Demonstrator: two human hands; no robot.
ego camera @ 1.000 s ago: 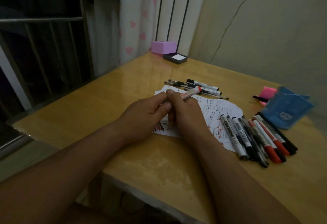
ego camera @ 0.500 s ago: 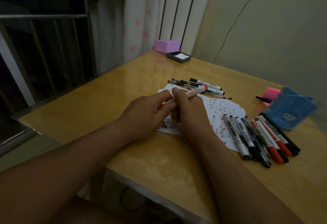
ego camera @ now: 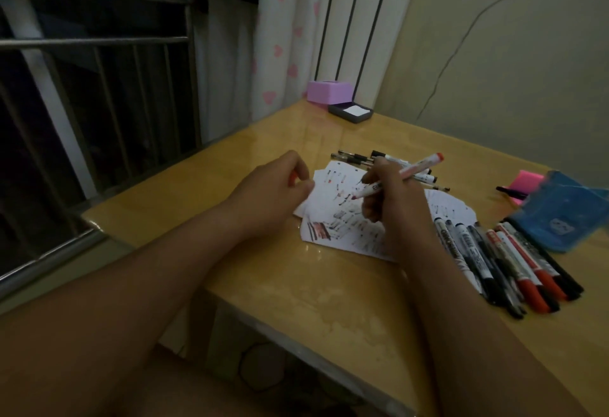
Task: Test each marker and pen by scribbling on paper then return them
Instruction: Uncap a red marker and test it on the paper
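Red ink scribbles and black ones cover the paper (ego camera: 333, 218), a few overlapping white sheets lying toward the middle of the yellow wooden desk (ego camera: 329, 301). The right hand (ego camera: 392, 199) grips an uncapped red marker (ego camera: 412, 171) in a writing hold. The marker's tip points down at the paper, though whether it touches cannot be told. The left hand (ego camera: 273, 189) rests just beside the paper's left side, apart from the right, its fingers curled around a small red cap (ego camera: 292, 179) that only peeks out.

A row of markers (ego camera: 504, 261), black-capped and red-capped, lies side by side toward the right edge, just beside the paper. Beyond the paper, toward the far edge, a few pens (ego camera: 356, 157) lie together. A blue pouch (ego camera: 560, 215) sits at the right edge next to a pink notepad (ego camera: 527, 181) with a black pen (ego camera: 510, 191) across it. At the far left corner stand a pink box (ego camera: 329, 91) and a dark tray (ego camera: 351, 112).
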